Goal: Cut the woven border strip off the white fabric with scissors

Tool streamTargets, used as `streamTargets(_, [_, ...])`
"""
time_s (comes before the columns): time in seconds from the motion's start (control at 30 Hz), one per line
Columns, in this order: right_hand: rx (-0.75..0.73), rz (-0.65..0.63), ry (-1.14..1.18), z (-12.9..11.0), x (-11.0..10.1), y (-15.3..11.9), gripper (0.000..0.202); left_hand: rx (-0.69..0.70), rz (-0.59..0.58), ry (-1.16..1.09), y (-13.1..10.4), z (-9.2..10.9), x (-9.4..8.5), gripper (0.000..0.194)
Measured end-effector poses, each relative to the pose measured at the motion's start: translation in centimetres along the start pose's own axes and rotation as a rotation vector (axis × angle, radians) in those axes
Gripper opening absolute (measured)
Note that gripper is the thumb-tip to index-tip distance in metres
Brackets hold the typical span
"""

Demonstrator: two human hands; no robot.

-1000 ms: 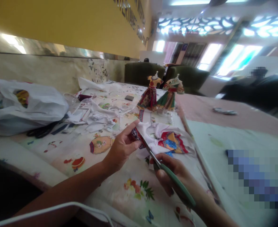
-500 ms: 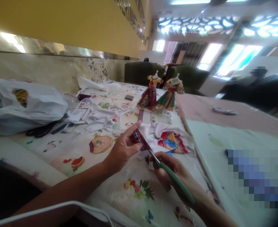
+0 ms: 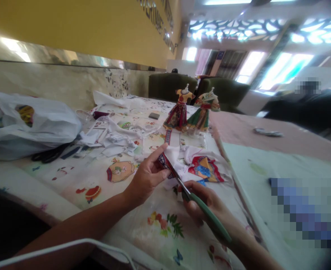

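Note:
My left hand [image 3: 147,179] pinches a dark red and blue patterned strip [image 3: 163,161] between thumb and fingers. Wrapped round the handle of green-handled scissors [image 3: 210,215] is my right hand [image 3: 200,200]. The scissors' blades lie against the strip's edge, close to my left fingertips. Another piece of patterned trim [image 3: 168,137] lies just beyond my left hand. White cloth with a red, yellow and blue piece [image 3: 206,168] on it rests to the right of the blades.
Two small dresses on stands, one dark red [image 3: 179,110] and one green [image 3: 202,116], are farther back. A white plastic bag [image 3: 50,123] sits at the left, with black-handled scissors [image 3: 51,152] beside it. Paper scraps [image 3: 117,144] lie mid-left. A white cable [image 3: 78,242] crosses the near left.

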State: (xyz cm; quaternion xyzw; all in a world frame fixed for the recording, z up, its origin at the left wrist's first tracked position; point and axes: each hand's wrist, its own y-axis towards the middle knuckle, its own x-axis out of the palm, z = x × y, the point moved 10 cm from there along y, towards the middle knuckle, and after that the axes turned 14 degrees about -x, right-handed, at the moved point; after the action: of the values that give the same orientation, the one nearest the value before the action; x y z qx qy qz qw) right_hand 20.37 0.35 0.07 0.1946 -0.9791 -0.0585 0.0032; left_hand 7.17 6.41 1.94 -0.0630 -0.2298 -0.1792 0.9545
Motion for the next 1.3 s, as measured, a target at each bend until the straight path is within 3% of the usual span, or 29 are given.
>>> streamTargets(0.8, [0.028,0.023,0.004,0.3,0.0,-0.2,0.062,-0.014,-0.015,-0.018,0.1,0.0,0.0,0.077])
streamTargets(1.07, [0.042,0.023,0.013,0.7,-0.1,-0.3,0.060,-0.038,0.072,0.008,0.4,-0.1,-1.0,0.067])
streamTargets(1.3, [0.051,0.050,-0.029,0.2,-0.4,0.1,0.063,-0.017,0.081,0.015,0.5,0.1,-1.1,0.064])
